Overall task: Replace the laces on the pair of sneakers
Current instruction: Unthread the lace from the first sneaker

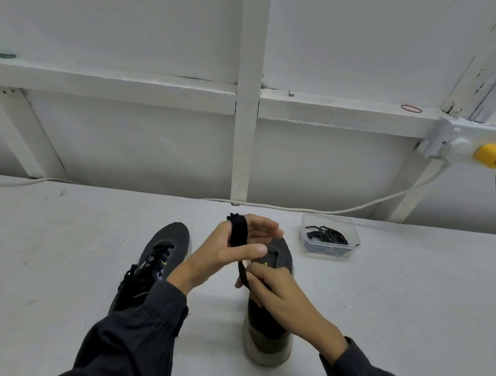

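Note:
Two dark grey sneakers stand on the white table. The left sneaker [158, 258] still carries black laces. The right sneaker [268, 332] sits under my hands, its eyelet area mostly hidden. A black lace [237, 235] is wound in loops around the fingers of my left hand [226, 252], with my thumb pressing on it. One strand runs down to my right hand [275, 292], which pinches it just above the right sneaker.
A clear plastic tub [329, 239] holding coiled black laces stands to the right of the sneakers. A white cable [355, 209] runs along the back edge below a white framed wall. A yellow plug [492, 154] with a black cord sits at the far right.

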### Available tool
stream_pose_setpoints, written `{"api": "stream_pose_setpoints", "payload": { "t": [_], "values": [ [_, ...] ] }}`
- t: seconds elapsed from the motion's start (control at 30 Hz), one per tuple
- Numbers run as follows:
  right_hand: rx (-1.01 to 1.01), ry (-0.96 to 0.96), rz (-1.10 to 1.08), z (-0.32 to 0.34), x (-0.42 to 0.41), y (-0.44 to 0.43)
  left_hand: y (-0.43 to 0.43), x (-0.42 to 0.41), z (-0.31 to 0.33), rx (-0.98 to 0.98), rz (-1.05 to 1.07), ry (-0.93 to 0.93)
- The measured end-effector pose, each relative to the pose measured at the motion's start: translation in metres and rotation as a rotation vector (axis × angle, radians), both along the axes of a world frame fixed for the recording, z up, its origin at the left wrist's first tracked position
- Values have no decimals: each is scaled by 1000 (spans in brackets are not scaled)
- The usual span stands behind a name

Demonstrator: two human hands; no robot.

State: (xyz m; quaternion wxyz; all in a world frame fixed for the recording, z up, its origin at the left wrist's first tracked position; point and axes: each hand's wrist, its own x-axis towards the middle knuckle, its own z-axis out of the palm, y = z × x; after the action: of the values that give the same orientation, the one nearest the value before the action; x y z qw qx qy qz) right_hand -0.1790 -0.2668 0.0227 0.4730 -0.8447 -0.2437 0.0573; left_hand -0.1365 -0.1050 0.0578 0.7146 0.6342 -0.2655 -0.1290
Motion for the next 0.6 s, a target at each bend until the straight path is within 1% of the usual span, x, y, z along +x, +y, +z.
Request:
{"api": "stream_pose_setpoints", "payload": {
  "t": [0.1, 0.13, 0.23, 0.3, 0.37, 0.47, 0.6],
  "values": [
    [32, 159, 121, 28, 0, -13, 7, 1, -7, 99, 0, 47],
    [29, 169, 156, 38, 4, -18, 9, -1, -9, 120, -25, 75],
    [-35, 117, 214, 63, 20, -33, 8, -11, -15, 181, -99, 138],
    [-104, 46, 209, 74, 32, -35, 3, -15, -20, 214, -156, 167],
    [-127, -7, 189, 78, 44, -34, -5, -19, -23, 248, -232, 159],
    [-44, 4, 159, 71, 58, -24, -13, -25, -22, 219, -296, 178],
    [192, 111, 67, 41, 56, -14, -11, -24, -12, 103, -281, 152]
  ]
}}
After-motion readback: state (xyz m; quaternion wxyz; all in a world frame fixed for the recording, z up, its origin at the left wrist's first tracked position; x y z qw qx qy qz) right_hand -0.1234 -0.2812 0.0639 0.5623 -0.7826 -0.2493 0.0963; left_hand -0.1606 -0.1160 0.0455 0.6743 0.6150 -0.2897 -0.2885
